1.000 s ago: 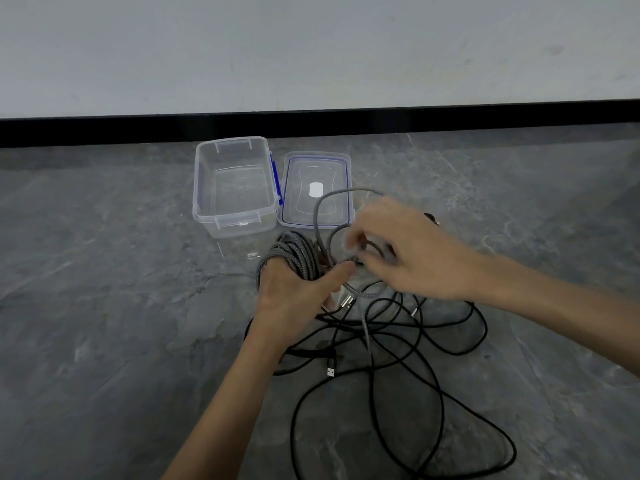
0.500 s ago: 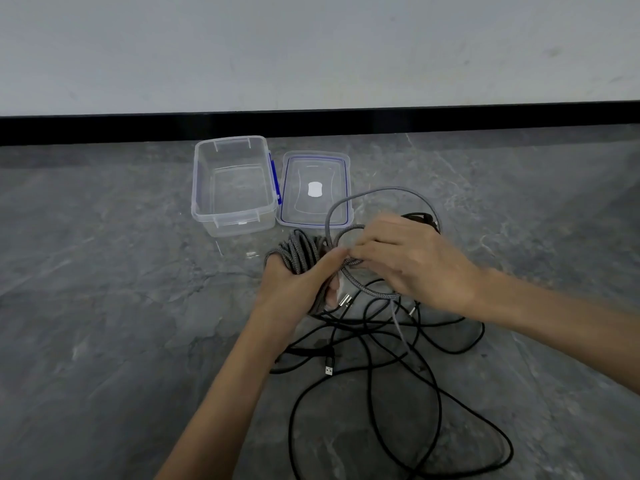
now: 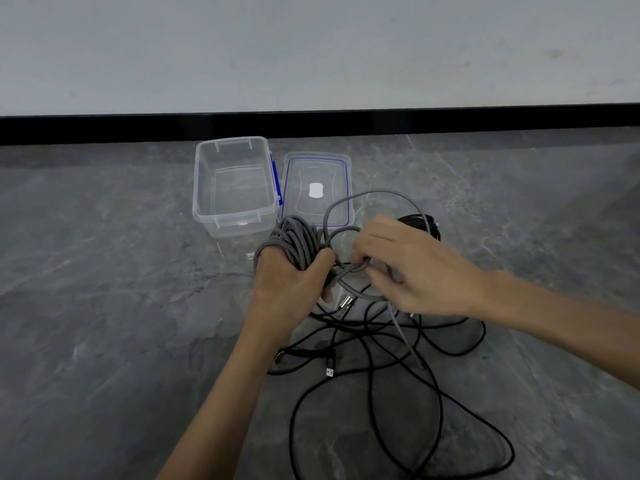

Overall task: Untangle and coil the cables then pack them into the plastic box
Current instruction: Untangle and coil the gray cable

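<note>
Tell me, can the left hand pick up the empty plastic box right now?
Probably not yet. The left hand holds the grey cable coiled round it, so it is full. The plastic box sits just beyond it, with nothing between.

One head-worn wide-angle view, facing forward and down, near the floor, wall beyond

No readable text; white sticker on lid blank.
</note>
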